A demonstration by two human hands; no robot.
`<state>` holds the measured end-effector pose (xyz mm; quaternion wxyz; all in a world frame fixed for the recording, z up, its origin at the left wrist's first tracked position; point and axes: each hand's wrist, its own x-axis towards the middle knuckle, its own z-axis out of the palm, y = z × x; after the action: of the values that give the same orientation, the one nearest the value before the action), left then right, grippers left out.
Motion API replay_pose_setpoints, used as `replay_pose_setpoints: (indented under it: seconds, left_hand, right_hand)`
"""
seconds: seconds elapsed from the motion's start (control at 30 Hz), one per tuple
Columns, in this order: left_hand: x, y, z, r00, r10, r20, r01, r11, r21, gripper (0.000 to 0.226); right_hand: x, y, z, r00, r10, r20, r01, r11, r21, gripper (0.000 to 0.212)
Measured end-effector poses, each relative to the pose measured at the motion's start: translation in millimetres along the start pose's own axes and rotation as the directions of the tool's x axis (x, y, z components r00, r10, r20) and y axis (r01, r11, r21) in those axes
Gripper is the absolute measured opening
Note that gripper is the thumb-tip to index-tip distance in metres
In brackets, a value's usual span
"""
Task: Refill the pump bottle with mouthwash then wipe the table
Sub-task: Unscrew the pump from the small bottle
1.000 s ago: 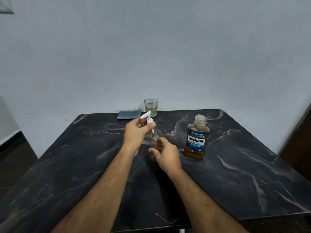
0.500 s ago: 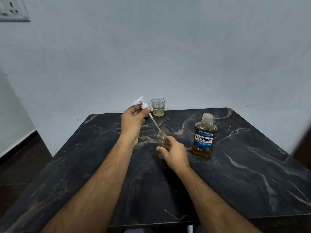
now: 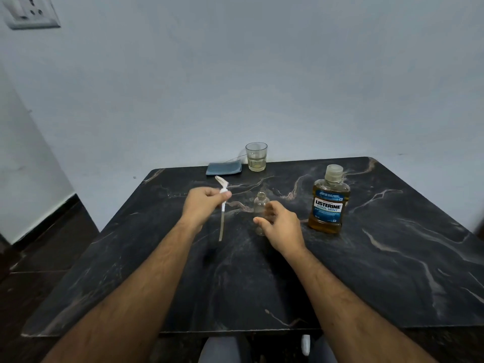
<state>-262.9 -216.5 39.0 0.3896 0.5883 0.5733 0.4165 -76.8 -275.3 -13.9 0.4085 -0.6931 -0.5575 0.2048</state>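
A small clear pump bottle (image 3: 259, 205) stands upright and uncapped in the middle of the black marble table (image 3: 379, 271). My right hand (image 3: 279, 225) is wrapped around its lower part. My left hand (image 3: 203, 205) pinches the white pump head (image 3: 222, 191), whose dip tube hangs down to the left of the bottle, fully out of its neck. An amber Listerine mouthwash bottle (image 3: 328, 203) with its cap on stands to the right of my right hand.
A folded blue cloth (image 3: 224, 168) lies at the table's far edge, beside a glass tumbler (image 3: 256, 156) holding a little pale liquid. A white wall rises right behind the table. Dark floor lies to the left.
My left hand has lifted the pump head out of the bottle and carried it left, so the tube now hangs free. My right hand stayed on the bottle.
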Motion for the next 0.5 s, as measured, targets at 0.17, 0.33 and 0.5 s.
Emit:
replay_pose_setpoints:
  seconds: [0.17, 0.33, 0.5]
  left_hand:
    - [-3, -30, 8, 0.991, -0.132, -0.032, 0.136, 0.952, 0.276, 0.029]
    - [-14, -35, 20, 0.981, -0.188, -0.045, 0.186, 0.85, 0.492, 0.032]
    - [-16, -37, 24, 0.981, -0.181, -0.064, 0.185, 0.795, 0.578, 0.032]
  right_hand:
    - [-1, 0, 1, 1.0, -0.019, -0.016, 0.019, 1.0, -0.003, 0.048]
    - [-1, 1, 2, 1.0, -0.013, -0.013, 0.013, 1.0, -0.007, 0.048]
    - [1, 2, 3, 1.0, -0.011, -0.018, 0.011, 1.0, -0.016, 0.049]
